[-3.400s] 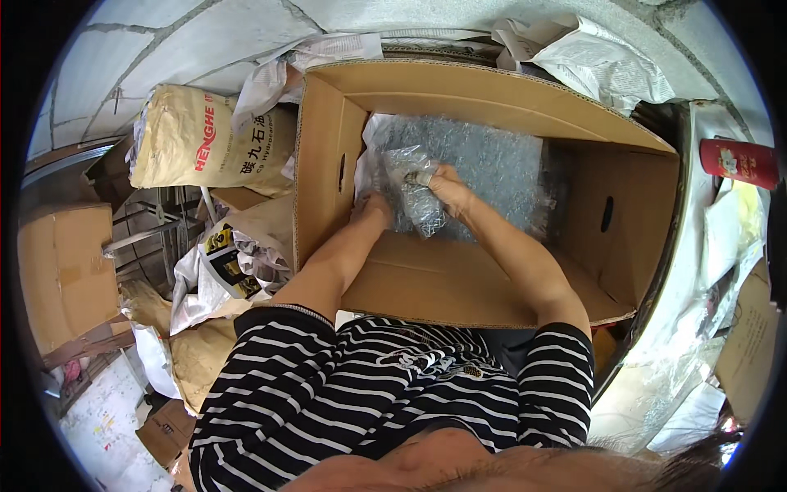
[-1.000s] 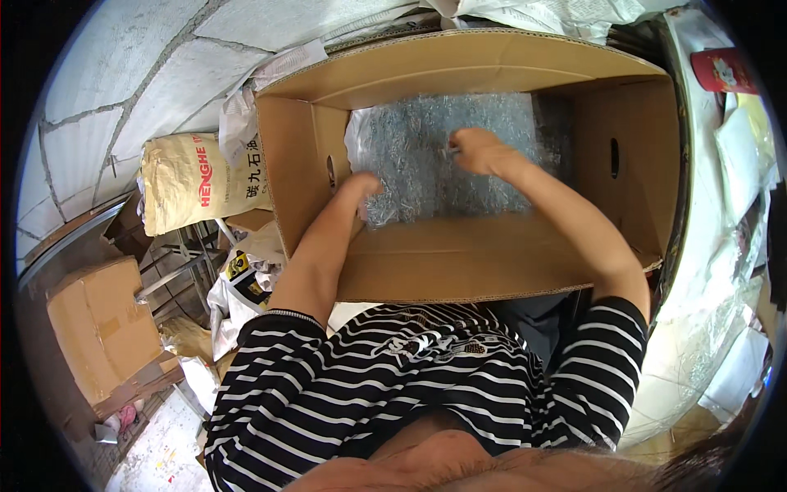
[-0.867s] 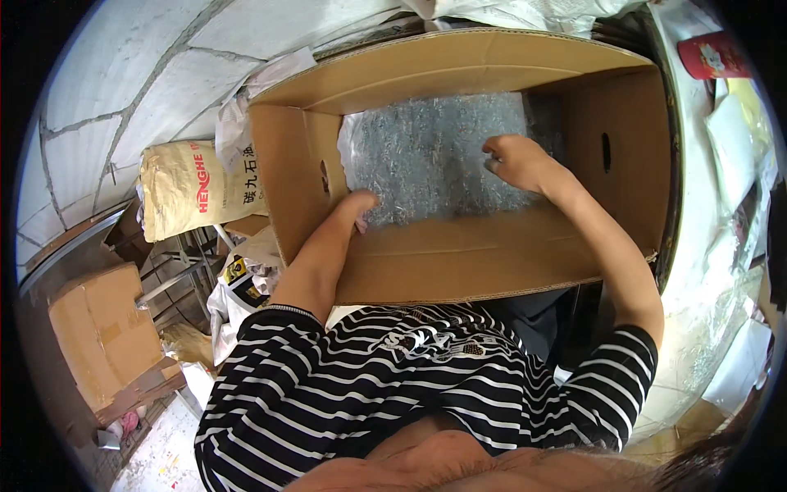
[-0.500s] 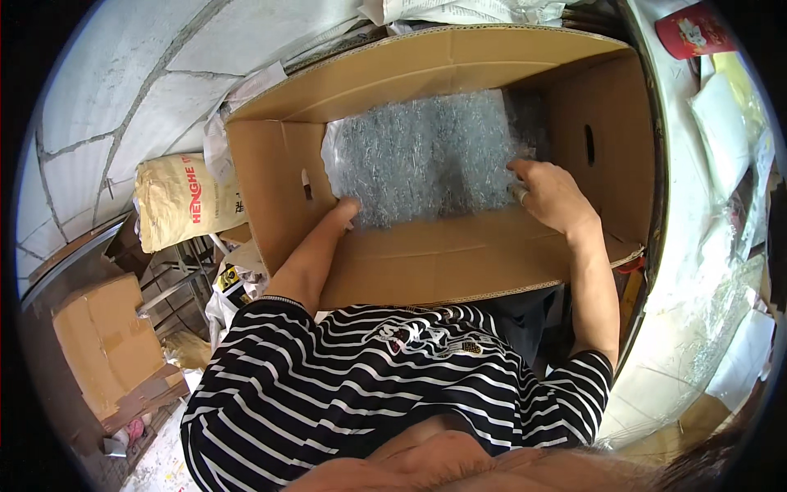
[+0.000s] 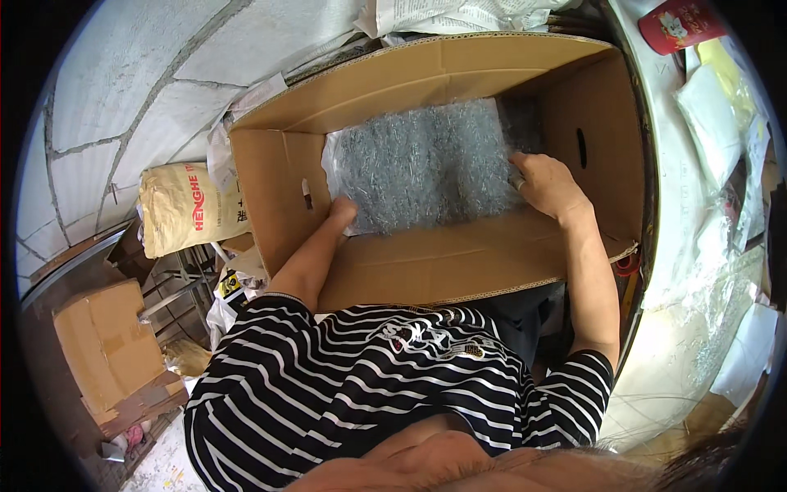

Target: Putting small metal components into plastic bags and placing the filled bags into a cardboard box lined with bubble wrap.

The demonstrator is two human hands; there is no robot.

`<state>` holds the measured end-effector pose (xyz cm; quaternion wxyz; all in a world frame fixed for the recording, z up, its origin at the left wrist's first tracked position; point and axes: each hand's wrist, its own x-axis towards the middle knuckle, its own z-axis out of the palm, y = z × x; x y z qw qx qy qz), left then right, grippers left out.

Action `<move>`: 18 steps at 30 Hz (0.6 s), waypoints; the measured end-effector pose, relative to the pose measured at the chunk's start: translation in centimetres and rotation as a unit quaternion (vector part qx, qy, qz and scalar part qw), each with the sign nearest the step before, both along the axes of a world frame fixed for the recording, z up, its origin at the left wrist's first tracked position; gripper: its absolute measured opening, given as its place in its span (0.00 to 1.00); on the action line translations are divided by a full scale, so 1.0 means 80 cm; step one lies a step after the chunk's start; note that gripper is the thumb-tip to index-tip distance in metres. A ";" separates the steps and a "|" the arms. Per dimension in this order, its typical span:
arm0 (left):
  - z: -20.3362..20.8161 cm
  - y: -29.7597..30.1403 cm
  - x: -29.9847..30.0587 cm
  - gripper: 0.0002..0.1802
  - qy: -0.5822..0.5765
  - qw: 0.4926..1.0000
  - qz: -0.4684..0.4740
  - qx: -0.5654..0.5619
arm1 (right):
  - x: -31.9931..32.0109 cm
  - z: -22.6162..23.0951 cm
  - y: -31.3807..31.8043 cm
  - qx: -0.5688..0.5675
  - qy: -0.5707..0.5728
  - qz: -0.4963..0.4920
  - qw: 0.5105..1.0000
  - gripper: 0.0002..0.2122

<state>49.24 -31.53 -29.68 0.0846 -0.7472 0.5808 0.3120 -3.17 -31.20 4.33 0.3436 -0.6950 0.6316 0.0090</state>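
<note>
A large open cardboard box stands in front of me. Within it lies a broad layer of shiny grey-blue, see-through material, rough-looking like many small clear plastic pieces; I cannot make out their kind. White sheeting shows along its left edge. My left hand is closed on the layer's near left corner, its fingertips partly hidden. At the right edge my right hand, a ring on one finger, has its fingers curled and closed against the layer.
Left of the box stands a yellowish printed sack by a metal frame. Lower left is a worn cardboard piece. On the right, a pale surface holds a red cup and clear plastic bags. Papers lie beyond the box.
The layer sits slightly lower and further left in view, with its right edge drawn a little away from the box's right wall. Both hands stay at its edges; the view has shifted slightly.
</note>
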 end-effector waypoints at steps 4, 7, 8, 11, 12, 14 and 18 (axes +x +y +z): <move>-0.012 -0.026 0.033 0.14 -0.096 0.947 -0.305 0.035 | -0.005 0.001 -0.002 0.020 0.016 -0.005 1.000 0.17; -0.033 0.004 0.042 0.13 0.061 0.938 -0.249 0.233 | 0.006 -0.002 -0.012 0.011 0.016 0.014 1.000 0.17; -0.020 -0.002 -0.017 0.11 0.085 0.971 -0.003 0.223 | -0.007 -0.008 0.000 0.022 0.029 -0.018 0.999 0.18; 0.020 -0.019 0.053 0.12 0.033 0.973 0.104 0.205 | 0.011 0.007 -0.007 0.008 -0.004 0.001 1.000 0.18; 0.031 -0.008 0.114 0.16 -0.017 0.971 -0.056 0.231 | 0.028 0.009 -0.017 0.004 -0.022 0.036 0.999 0.18; 0.071 -0.043 -0.059 0.12 -0.029 0.952 -0.157 0.259 | -0.001 -0.022 0.003 0.002 0.017 -0.011 1.000 0.15; 0.216 -0.067 -0.191 0.15 0.044 0.921 -0.091 0.377 | -0.011 -0.017 -0.002 -0.005 0.029 -0.018 0.999 0.12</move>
